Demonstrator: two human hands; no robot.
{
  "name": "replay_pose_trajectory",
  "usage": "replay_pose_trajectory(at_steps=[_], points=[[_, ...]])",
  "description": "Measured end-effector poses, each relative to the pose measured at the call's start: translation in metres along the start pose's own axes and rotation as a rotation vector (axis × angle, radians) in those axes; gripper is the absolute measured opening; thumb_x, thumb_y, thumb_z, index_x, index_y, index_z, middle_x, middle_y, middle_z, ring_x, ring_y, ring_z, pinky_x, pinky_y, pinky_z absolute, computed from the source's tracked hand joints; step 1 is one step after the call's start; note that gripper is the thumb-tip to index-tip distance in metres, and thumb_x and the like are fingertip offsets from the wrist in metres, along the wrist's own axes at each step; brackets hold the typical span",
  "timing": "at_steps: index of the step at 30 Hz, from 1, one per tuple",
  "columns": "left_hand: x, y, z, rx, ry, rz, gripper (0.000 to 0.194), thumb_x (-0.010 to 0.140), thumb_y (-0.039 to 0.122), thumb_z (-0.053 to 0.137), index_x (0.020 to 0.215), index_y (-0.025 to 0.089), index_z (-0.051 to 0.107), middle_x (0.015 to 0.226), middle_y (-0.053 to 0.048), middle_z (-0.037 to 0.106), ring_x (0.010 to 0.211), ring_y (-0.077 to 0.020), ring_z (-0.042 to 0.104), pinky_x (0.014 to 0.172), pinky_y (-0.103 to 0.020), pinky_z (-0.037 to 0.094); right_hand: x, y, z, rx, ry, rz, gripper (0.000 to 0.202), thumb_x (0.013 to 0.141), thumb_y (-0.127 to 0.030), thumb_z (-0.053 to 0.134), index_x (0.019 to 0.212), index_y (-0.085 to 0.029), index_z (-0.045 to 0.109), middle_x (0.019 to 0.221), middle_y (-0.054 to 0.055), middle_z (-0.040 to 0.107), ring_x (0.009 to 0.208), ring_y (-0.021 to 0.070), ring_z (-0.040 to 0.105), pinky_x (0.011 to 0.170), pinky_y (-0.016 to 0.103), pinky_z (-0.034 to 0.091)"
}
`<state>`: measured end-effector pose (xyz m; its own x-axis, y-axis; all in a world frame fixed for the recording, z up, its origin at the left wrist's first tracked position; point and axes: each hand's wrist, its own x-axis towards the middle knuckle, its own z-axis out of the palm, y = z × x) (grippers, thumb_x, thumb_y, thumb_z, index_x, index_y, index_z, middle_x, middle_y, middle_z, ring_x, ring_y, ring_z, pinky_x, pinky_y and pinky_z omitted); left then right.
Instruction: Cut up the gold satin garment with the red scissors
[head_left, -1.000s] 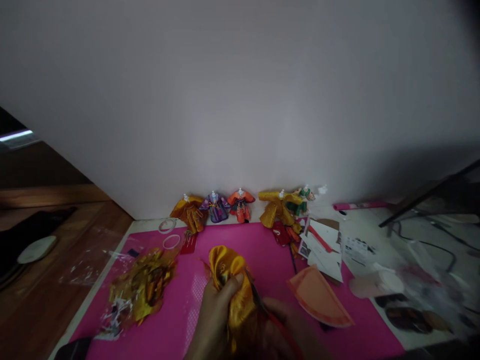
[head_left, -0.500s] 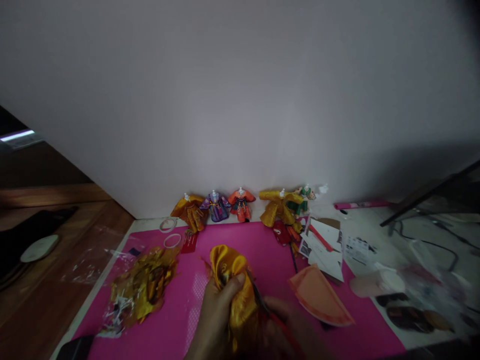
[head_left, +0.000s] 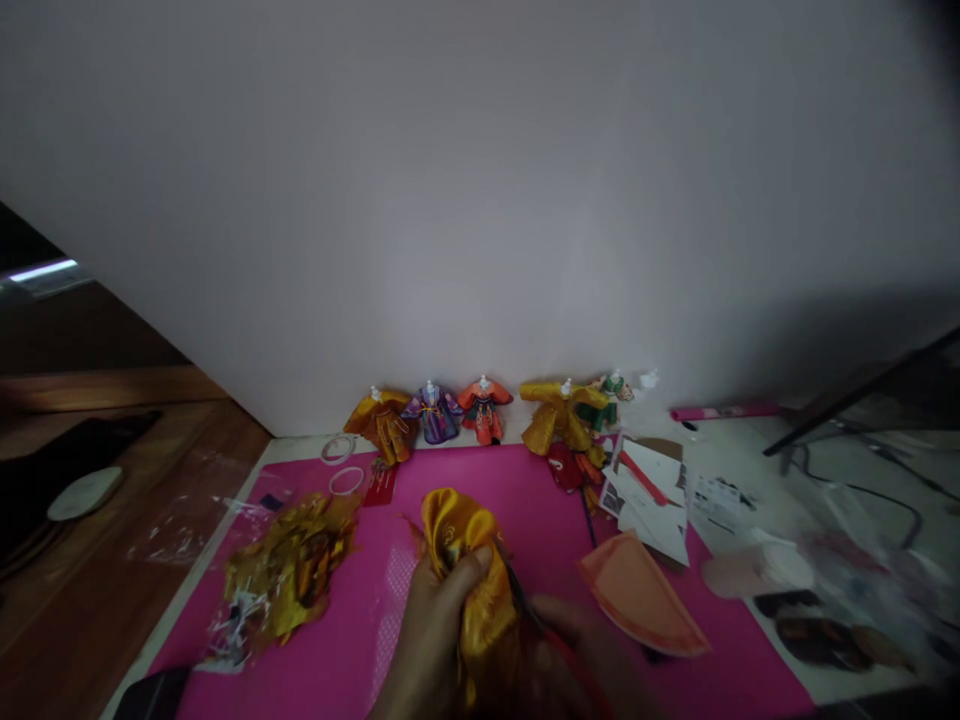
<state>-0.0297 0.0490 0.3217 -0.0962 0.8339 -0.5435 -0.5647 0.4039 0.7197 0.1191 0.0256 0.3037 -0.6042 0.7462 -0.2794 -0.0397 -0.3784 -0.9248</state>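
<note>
Bunched golden satin cloth (head_left: 487, 610) is pinched in my left hand (head_left: 435, 620), its thumb lying over the folds. My right hand (head_left: 562, 650) is closed around red-handled scissors (head_left: 574, 665), whose dark blades lie against the right side of the cloth. Shadow and blur partly hide the right fingers and the lower cloth. Both hands are above a pink mat (head_left: 517, 480). A heap of golden scraps (head_left: 300, 560) lies to the left, and a peach-orange fan-shaped piece (head_left: 641, 595) lies to the right.
Small dressed figures, one in purple (head_left: 433, 412), line the white wall. White papers (head_left: 652, 500) lie at the right, with a pale bottle (head_left: 757, 568) and clear plastic bags beyond. White bands (head_left: 346, 481) and a red card (head_left: 380, 483) are at the back left. A dark object (head_left: 154, 695) sits front left.
The whole view has shifted very slightly. Both hands keep nearly the same places on the cloth and scissors.
</note>
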Motion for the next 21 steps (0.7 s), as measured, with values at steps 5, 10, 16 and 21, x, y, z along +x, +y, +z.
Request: replay_pose_trajectory(at_steps=[5,10,16,21], points=[[0.001,-0.003,-0.002,-0.022,-0.033,-0.009,0.032,0.059,0.026,0.083,0.082,0.015,0.063,0.056,0.001,0.069,0.046,-0.0176,0.066,0.043,-0.024,0.047,-0.003,0.000,-0.006,-0.025,0.011,-0.006,0.028,0.097,-0.031,0.060,0.121,-0.016,0.061,0.121,0.008,0.064,0.100,0.0244,0.066,0.084,0.043,0.057],[-0.001,0.000,0.000,-0.031,-0.046,-0.007,0.026,0.061,0.026,0.081,0.078,0.016,0.063,0.055,0.001,0.069,0.050,-0.0196,0.068,0.043,-0.023,0.046,-0.006,-0.001,-0.010,-0.068,0.068,0.018,0.029,0.097,-0.030,0.060,0.123,-0.017,0.060,0.124,0.009,0.062,0.103,0.0247,0.065,0.086,0.044,0.057],[0.000,0.000,0.000,0.006,-0.057,0.002,0.026,0.061,0.027,0.080,0.079,0.016,0.065,0.056,-0.002,0.072,0.046,-0.0188,0.066,0.042,-0.024,0.046,0.000,-0.005,-0.001,-0.052,0.018,0.000,0.027,0.097,-0.033,0.061,0.117,-0.016,0.064,0.116,0.007,0.067,0.100,0.0243,0.067,0.087,0.044,0.057],[0.002,-0.003,-0.002,0.020,-0.052,0.013,0.025,0.062,0.027,0.080,0.080,0.015,0.066,0.058,-0.002,0.074,0.041,-0.0162,0.063,0.043,-0.025,0.048,0.002,-0.004,0.001,-0.045,0.027,-0.041,0.053,0.084,-0.061,0.064,0.114,-0.019,0.071,0.102,0.009,0.076,0.096,0.0300,0.072,0.083,0.038,0.059]])
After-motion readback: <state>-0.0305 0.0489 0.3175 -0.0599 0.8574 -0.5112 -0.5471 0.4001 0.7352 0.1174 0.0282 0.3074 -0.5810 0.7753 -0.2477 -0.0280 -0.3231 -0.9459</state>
